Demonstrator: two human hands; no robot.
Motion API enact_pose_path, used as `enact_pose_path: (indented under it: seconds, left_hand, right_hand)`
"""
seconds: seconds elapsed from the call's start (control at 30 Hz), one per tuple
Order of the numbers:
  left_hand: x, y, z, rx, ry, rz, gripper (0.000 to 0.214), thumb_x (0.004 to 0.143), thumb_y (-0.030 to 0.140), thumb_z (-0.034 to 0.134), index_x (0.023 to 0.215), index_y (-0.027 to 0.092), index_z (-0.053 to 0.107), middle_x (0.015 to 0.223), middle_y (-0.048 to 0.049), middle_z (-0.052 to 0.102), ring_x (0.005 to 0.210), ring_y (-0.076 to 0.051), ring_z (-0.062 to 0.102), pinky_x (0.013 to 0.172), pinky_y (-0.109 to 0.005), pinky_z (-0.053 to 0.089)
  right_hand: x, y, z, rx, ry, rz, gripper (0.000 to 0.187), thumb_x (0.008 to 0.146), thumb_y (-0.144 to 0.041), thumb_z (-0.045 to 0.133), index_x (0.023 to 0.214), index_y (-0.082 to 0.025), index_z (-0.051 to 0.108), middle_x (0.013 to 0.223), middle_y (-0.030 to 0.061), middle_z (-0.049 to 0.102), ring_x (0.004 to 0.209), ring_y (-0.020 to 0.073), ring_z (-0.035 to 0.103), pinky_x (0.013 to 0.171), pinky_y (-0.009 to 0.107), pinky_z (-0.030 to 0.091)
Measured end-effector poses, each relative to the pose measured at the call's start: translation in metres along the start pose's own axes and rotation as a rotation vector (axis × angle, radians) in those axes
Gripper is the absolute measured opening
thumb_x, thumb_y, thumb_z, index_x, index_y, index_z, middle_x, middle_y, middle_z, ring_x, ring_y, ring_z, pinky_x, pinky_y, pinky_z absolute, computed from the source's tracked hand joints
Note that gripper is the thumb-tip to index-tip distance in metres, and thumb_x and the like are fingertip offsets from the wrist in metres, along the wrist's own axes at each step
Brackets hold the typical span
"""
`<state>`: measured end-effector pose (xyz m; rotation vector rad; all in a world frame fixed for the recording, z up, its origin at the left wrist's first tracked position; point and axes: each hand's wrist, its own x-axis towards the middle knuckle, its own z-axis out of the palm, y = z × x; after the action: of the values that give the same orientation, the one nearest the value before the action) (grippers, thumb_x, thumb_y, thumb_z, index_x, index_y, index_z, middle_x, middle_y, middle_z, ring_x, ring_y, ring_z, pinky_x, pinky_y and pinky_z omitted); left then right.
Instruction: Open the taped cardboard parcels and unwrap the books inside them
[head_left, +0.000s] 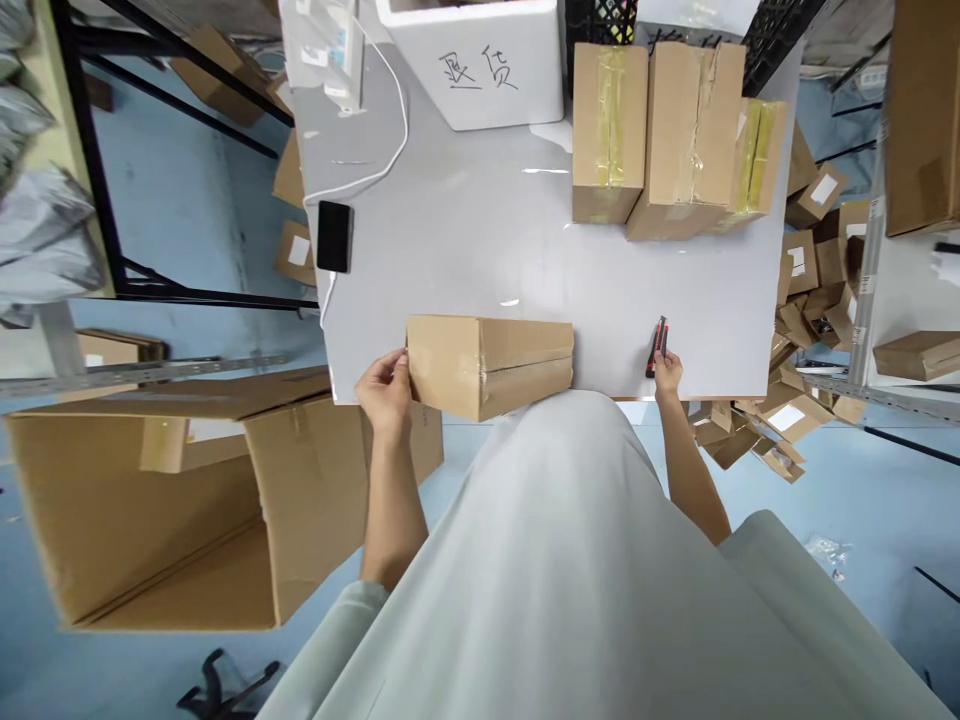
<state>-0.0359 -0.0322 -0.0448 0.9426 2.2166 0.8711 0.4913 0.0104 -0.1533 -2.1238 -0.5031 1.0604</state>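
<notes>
A taped cardboard box (491,365) lies at the near edge of the white table (465,240). My left hand (385,390) grips the box's left end, fingers curled on its corner. My right hand (667,372) is closed on a red and black utility knife (658,345) that rests on the table at the near right edge, apart from the box.
Three taped cardboard boxes (675,135) stand at the table's far right, a white foam bin (480,60) with handwriting at the back. A black phone (334,236) on a white cable lies at the left edge. A large open carton (187,500) sits on the floor left; small boxes (810,300) are piled right.
</notes>
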Motion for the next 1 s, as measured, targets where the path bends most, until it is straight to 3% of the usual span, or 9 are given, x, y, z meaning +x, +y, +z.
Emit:
enact_pose_path:
  seconds: [0.1, 0.23, 0.33, 0.47, 0.63, 0.73, 0.87, 1.0]
  left_hand:
    - [0.016, -0.013, 0.006, -0.062, 0.140, -0.090, 0.022, 0.095, 0.034, 0.065, 0.105, 0.016, 0.073, 0.114, -0.0139, 0.080, 0.112, -0.028, 0.079, 0.112, -0.048, 0.061]
    - [0.029, -0.018, 0.014, -0.092, 0.126, -0.189, 0.014, 0.094, 0.023, 0.063, 0.102, 0.014, 0.071, 0.109, -0.0132, 0.080, 0.105, -0.023, 0.079, 0.110, -0.043, 0.061]
    - [0.032, -0.013, 0.017, -0.080, 0.107, -0.151, 0.015, 0.097, 0.023, 0.059, 0.101, 0.014, 0.071, 0.107, -0.0119, 0.079, 0.105, -0.022, 0.078, 0.108, -0.040, 0.061]
    - [0.029, -0.004, 0.026, -0.034, 0.054, 0.003, 0.029, 0.104, 0.038, 0.056, 0.114, 0.015, 0.072, 0.111, -0.0120, 0.079, 0.108, -0.024, 0.077, 0.107, -0.040, 0.060]
    - [0.018, -0.001, 0.065, -0.082, -0.152, 0.132, 0.051, 0.107, 0.059, 0.051, 0.136, 0.019, 0.066, 0.138, -0.0175, 0.075, 0.129, -0.027, 0.072, 0.119, -0.045, 0.054]
    - [0.008, 0.000, 0.103, -0.141, -0.255, 0.118, 0.057, 0.108, 0.065, 0.048, 0.139, 0.021, 0.065, 0.151, -0.0194, 0.069, 0.144, -0.028, 0.064, 0.127, -0.049, 0.047]
    - [-0.003, 0.004, 0.146, -0.213, -0.425, 0.040, 0.060, 0.108, 0.065, 0.045, 0.136, 0.017, 0.068, 0.149, -0.0209, 0.071, 0.144, -0.030, 0.065, 0.129, -0.053, 0.044]
    - [-0.002, 0.006, 0.151, -0.229, -0.544, 0.035, 0.059, 0.106, 0.064, 0.047, 0.128, 0.016, 0.073, 0.138, -0.0194, 0.076, 0.134, -0.033, 0.070, 0.125, -0.056, 0.048]
  right_hand:
    - [-0.025, -0.011, 0.016, 0.079, -0.195, 0.037, 0.036, 0.086, -0.054, 0.075, 0.086, -0.021, 0.061, 0.075, 0.0028, 0.075, 0.072, 0.0183, 0.073, 0.070, 0.029, 0.058]
    - [-0.079, -0.032, 0.055, 0.344, -0.606, 0.176, 0.029, 0.092, -0.046, 0.078, 0.094, -0.021, 0.064, 0.096, 0.0097, 0.085, 0.088, 0.0217, 0.081, 0.083, 0.035, 0.065]
    - [-0.113, -0.052, 0.084, 0.441, -0.723, 0.225, 0.023, 0.096, -0.042, 0.075, 0.096, -0.021, 0.067, 0.100, 0.0083, 0.085, 0.088, 0.0183, 0.080, 0.084, 0.031, 0.065]
    - [-0.130, -0.074, 0.092, 0.428, -0.682, 0.185, 0.025, 0.094, -0.043, 0.076, 0.095, -0.019, 0.068, 0.095, 0.0036, 0.080, 0.079, 0.0123, 0.072, 0.077, 0.022, 0.060]
    - [-0.122, -0.089, 0.054, 0.316, -0.526, -0.002, 0.036, 0.090, -0.055, 0.077, 0.096, -0.022, 0.063, 0.098, 0.0031, 0.077, 0.089, 0.0155, 0.072, 0.083, 0.025, 0.059]
    - [-0.116, -0.095, 0.028, 0.220, -0.398, -0.104, 0.041, 0.089, -0.060, 0.076, 0.097, -0.024, 0.058, 0.091, -0.0004, 0.073, 0.085, 0.0159, 0.070, 0.080, 0.026, 0.057]
    - [-0.116, -0.101, 0.010, 0.047, -0.242, -0.174, 0.045, 0.089, -0.066, 0.070, 0.104, -0.025, 0.057, 0.083, -0.0040, 0.067, 0.077, 0.0163, 0.066, 0.074, 0.028, 0.055]
    - [-0.124, -0.106, 0.007, -0.037, -0.247, -0.235, 0.049, 0.089, -0.070, 0.065, 0.108, -0.025, 0.055, 0.094, -0.0005, 0.071, 0.086, 0.0183, 0.069, 0.079, 0.030, 0.057]
